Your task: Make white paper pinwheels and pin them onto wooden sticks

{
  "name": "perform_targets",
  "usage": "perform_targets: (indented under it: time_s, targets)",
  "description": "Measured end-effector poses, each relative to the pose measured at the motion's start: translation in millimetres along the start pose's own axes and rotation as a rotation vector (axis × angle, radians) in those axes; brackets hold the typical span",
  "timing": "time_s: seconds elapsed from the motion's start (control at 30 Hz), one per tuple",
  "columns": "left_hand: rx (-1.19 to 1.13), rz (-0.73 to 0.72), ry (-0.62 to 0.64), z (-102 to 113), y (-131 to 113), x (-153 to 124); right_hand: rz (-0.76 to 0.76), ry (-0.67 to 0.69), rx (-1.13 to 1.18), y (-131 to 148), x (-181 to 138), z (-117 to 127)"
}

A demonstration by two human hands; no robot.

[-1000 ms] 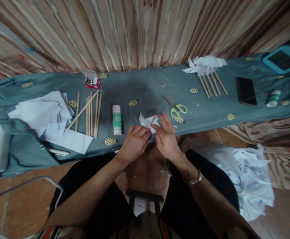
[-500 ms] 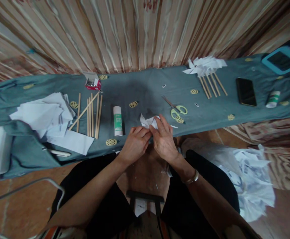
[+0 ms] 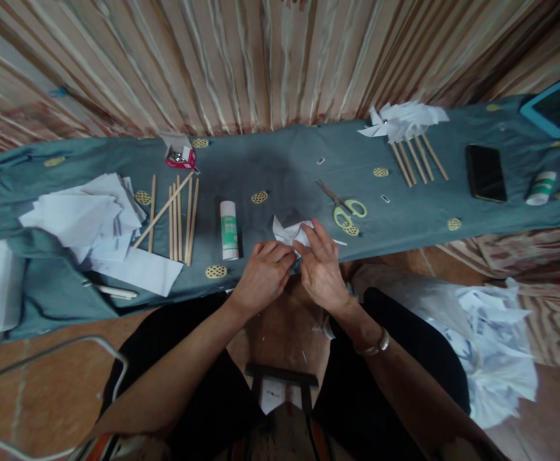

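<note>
A folded white paper pinwheel (image 3: pixel 287 232) sits at the table's front edge, partly covered by my fingers. My left hand (image 3: pixel 266 272) is closed on its near side, fingers curled together. From the right, my right hand (image 3: pixel 322 266) grips the paper too, thumb and fingertips close to the left hand's. What lies between the fingertips is hidden. Just beyond the right hand rest scissors (image 3: pixel 342 208) with pale green handles. A glue stick (image 3: pixel 229 230) with a green label stands to the left of the hands.
Left on the tablecloth are wooden sticks (image 3: pixel 178 221), stacked white paper (image 3: pixel 88 214) and a red box of metal pieces (image 3: pixel 180 155). To the right lie finished pinwheels (image 3: pixel 404 121), a phone (image 3: pixel 486 173) and another glue stick (image 3: pixel 541 187). A bag of paper (image 3: pixel 493 352) stands on the floor.
The view has shifted slightly, so things on the right appear further right. Both hands stay on the paper pinwheel, with only small finger movement.
</note>
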State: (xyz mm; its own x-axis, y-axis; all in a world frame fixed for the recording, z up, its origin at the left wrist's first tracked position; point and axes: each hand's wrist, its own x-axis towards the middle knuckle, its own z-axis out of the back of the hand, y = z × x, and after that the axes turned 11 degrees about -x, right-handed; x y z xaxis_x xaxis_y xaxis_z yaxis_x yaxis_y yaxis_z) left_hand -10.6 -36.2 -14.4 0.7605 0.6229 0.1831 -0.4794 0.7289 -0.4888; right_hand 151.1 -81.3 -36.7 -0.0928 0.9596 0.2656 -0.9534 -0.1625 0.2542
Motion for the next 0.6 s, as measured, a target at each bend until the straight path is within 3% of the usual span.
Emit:
perform_targets:
  time_s: [0.3,0.6]
  targets:
    - [-0.014,-0.001,-0.008,-1.2,1.0,-1.4,-0.088,-0.054,0.133,-7.9,-0.1,1.2]
    - [-0.015,0.007,0.014,-0.3,0.3,-0.7,0.016,0.015,-0.016,0.1,3.1,2.1]
